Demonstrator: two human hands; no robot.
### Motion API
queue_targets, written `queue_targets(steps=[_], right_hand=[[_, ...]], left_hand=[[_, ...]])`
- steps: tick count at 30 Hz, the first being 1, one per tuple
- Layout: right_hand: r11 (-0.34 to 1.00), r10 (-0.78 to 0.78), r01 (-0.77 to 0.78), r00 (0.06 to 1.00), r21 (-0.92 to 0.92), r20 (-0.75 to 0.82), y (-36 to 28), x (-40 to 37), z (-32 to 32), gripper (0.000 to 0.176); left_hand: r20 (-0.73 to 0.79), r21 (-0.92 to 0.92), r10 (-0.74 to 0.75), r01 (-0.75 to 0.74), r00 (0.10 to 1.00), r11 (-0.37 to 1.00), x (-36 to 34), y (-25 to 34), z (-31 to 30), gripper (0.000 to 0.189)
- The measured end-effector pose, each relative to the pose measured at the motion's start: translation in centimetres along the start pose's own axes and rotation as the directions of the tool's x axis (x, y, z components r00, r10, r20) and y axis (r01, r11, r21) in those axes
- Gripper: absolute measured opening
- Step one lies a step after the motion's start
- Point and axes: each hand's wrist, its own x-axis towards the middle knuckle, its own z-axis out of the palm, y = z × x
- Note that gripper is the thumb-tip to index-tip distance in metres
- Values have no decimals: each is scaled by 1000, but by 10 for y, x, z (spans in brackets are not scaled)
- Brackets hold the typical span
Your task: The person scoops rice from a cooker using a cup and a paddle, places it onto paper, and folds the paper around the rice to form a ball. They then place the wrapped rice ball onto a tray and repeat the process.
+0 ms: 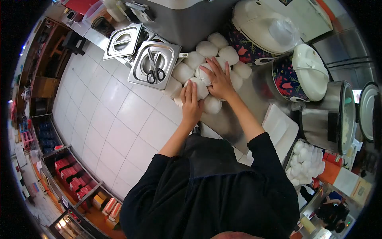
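Note:
Several round white dough balls (207, 49) lie packed together on a steel counter (227, 119). My left hand (191, 104) rests flat on one ball (201, 88) at the near edge of the cluster, fingers together and extended. My right hand (219, 79) lies spread across two balls in the middle of the cluster, fingers apart. Neither hand grips anything; both press down on the dough from above. My black sleeves fill the lower part of the view.
Steel lidded containers (124, 41) stand at the left, scissors (155, 71) lying on one lid. Floral rice cookers with white lids (304, 71) and a steel pot (332, 115) sit at the right. A tray of more dough balls (306, 161) is at the lower right. White tiled floor (115, 115) spreads left.

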Motion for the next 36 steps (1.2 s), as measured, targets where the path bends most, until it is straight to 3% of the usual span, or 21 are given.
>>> queue_targets(steps=[3,4,6,7,8,10,11,13,17,22,23,25,27,29,34,36], right_hand=[[997,25,-11,979,-70,204,-7,0,-26,85],[997,32,-18,978,-73,204,-7,-6,-30,85],[987,156,-149,978,-55,139,-4,-16,-39,89],[983,185,-186,982,1,44,4,-28,-40,82],[983,183,-183,982,2,44,14,-38,-29,82],[923,304,-232,929,307,-212,22,-51,-12,70],[921,309,-236,927,310,-213,21,-51,-6,70],[951,308,-308,945,19,-110,10,-47,10,65],[951,306,-307,933,23,-187,7,-29,19,69],[916,396,-400,914,-34,-94,-11,-34,-13,71],[917,394,-398,914,-32,-95,-13,-30,-20,71],[992,115,-106,984,71,-139,-20,-28,-26,64],[998,44,-39,993,40,-112,-19,-20,-20,58],[996,-72,77,991,37,-115,-12,-8,-11,45],[977,-210,208,976,-42,-64,2,4,7,41],[974,-222,219,973,-60,-63,2,1,9,41]], left_hand=[[0,60,-59,59,998,996,0,4,-1,78],[4,55,-56,55,998,997,-2,6,-2,78],[-1,136,-52,52,999,989,-3,9,-5,77],[-6,136,-52,52,999,989,0,10,-7,77],[-3,94,-42,42,999,995,1,11,-9,76],[6,54,-31,31,999,998,1,11,-8,75],[11,86,-17,16,1000,996,1,9,-5,75],[20,118,-4,1,1000,993,1,8,1,75],[30,123,23,-26,999,992,6,4,8,77],[49,106,-50,44,998,993,5,12,-2,79],[-11,60,-41,42,999,997,2,12,-2,81],[-61,21,-35,36,998,999,-3,11,-5,83],[-68,71,-127,132,990,989,-2,12,-8,84],[-77,24,-97,99,992,995,2,5,-9,83],[-105,-50,-38,32,994,998,10,-6,-16,81],[8,-146,-255,253,967,956,13,-1,-21,84]])
